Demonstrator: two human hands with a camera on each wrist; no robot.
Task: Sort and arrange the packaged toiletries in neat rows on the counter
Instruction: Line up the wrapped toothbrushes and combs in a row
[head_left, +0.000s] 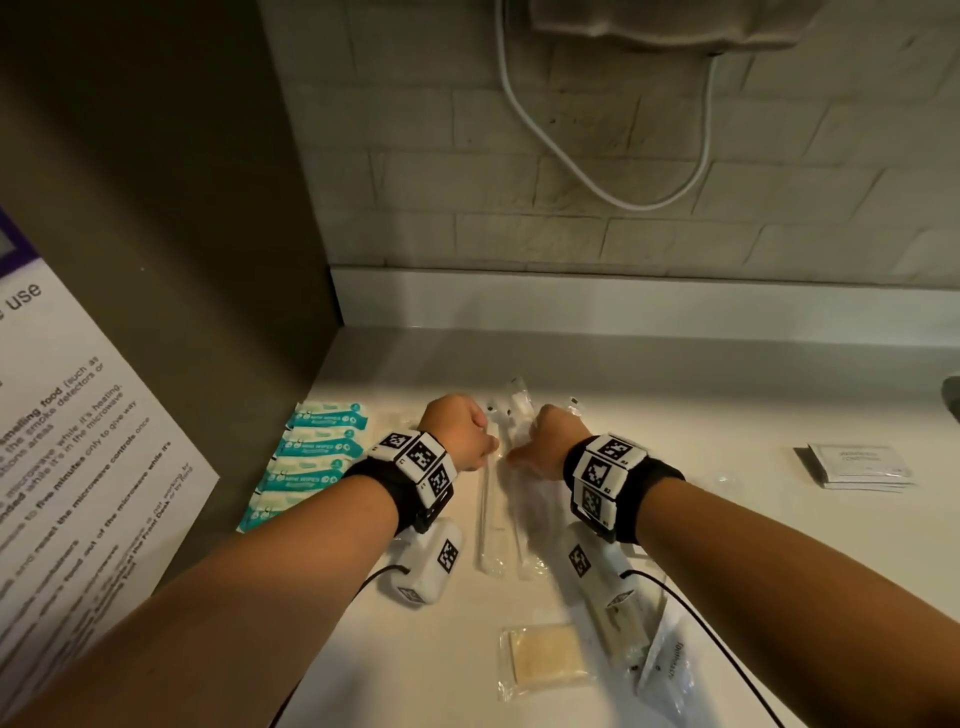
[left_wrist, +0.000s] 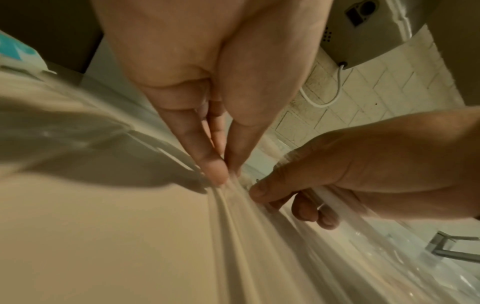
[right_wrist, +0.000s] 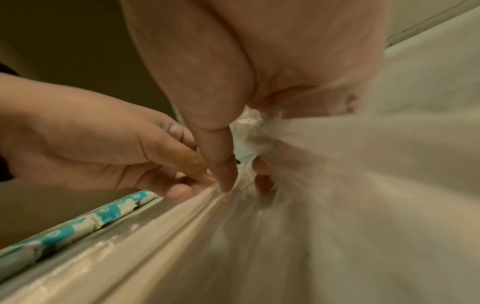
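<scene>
Two long clear-wrapped toothbrush packets lie side by side mid-counter. My left hand (head_left: 485, 447) pinches the left toothbrush packet (head_left: 491, 519) near its upper part; in the left wrist view the left hand (left_wrist: 226, 172) has thumb and fingertip meeting on the wrapper. My right hand (head_left: 514, 454) grips the right toothbrush packet (head_left: 530, 514), and the right wrist view shows the right hand (right_wrist: 241, 179) with thumb and curled fingers bunching the crinkled plastic (right_wrist: 324, 164). A row of teal wipe packets (head_left: 311, 460) lies to the left.
A flat beige packet (head_left: 545, 660) and a printed clear packet (head_left: 670, 670) lie near the front edge. A small stack of white sachets (head_left: 857, 465) sits at the right. A brown side panel (head_left: 182, 260) bounds the counter (head_left: 727, 519) on the left; a white cord (head_left: 597, 182) hangs on the tiled back wall.
</scene>
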